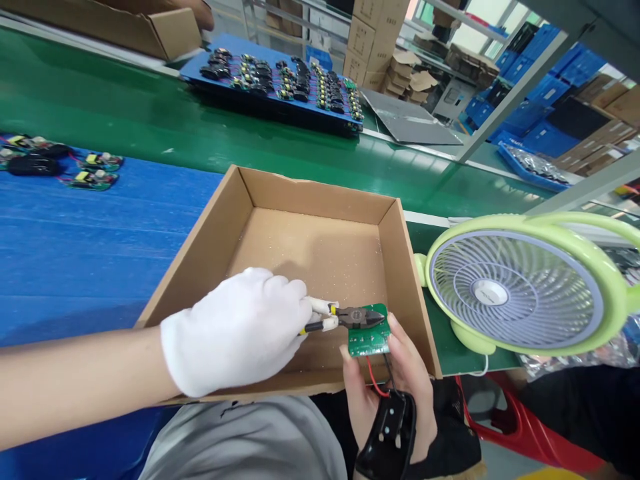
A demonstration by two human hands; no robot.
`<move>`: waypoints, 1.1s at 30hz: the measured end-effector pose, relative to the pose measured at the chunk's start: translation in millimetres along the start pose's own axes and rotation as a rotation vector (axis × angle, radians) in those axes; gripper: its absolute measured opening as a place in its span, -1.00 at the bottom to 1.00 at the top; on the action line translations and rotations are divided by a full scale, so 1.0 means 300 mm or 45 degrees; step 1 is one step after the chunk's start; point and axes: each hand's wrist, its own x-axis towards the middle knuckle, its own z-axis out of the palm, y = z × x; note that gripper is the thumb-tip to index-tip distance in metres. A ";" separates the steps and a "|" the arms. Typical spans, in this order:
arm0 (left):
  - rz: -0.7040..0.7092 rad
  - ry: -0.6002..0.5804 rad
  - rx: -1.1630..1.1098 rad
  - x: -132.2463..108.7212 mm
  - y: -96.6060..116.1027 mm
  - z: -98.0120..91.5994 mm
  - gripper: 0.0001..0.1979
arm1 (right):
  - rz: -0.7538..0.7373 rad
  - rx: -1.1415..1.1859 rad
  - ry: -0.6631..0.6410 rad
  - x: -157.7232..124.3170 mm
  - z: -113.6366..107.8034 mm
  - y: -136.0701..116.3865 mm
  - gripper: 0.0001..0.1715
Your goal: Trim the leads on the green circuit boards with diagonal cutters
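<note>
My left hand (245, 327), in a white glove, grips a pair of diagonal cutters (357, 317) by its white-wrapped handles. The cutters' jaws lie over the face of a green circuit board (369, 341). Between its thumb and fingers, my bare right hand (407, 393) holds that board by the edges. A red wire (374, 377) and a black wire run from the board to a black plug housing (387, 437) with metal prongs, which lies against my right palm. Both hands are over the near part of an open cardboard box (305, 230), with small bits scattered on its floor.
A light green fan (500, 293) stands right of the box. Wired circuit boards (95, 170) lie on the blue mat (90, 240) at left. Beyond, a blue tray (200, 67) carries rows of boards and black housings. A red stool (535, 427) is at lower right.
</note>
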 end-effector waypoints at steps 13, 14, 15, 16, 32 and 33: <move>0.062 0.089 0.002 0.018 -0.014 -0.013 -0.73 | -0.091 -0.021 0.053 -0.001 0.001 0.032 -0.25; 0.058 0.090 0.009 0.017 -0.012 -0.011 -0.73 | -0.084 -0.023 0.058 0.000 0.002 0.027 -0.25; 0.052 0.089 0.015 0.016 -0.011 -0.009 -0.73 | -0.073 -0.022 0.056 0.001 0.004 0.021 -0.25; 0.049 0.086 0.017 0.014 -0.009 -0.008 -0.73 | -0.059 -0.020 0.051 0.002 0.005 0.015 -0.25; 0.027 0.261 -0.010 -0.004 -0.005 -0.012 -0.70 | -0.069 -0.035 0.087 0.013 0.018 -0.016 -0.29; 0.028 0.245 -0.015 -0.004 -0.005 -0.011 -0.71 | -0.070 -0.042 0.092 0.013 0.019 -0.017 -0.31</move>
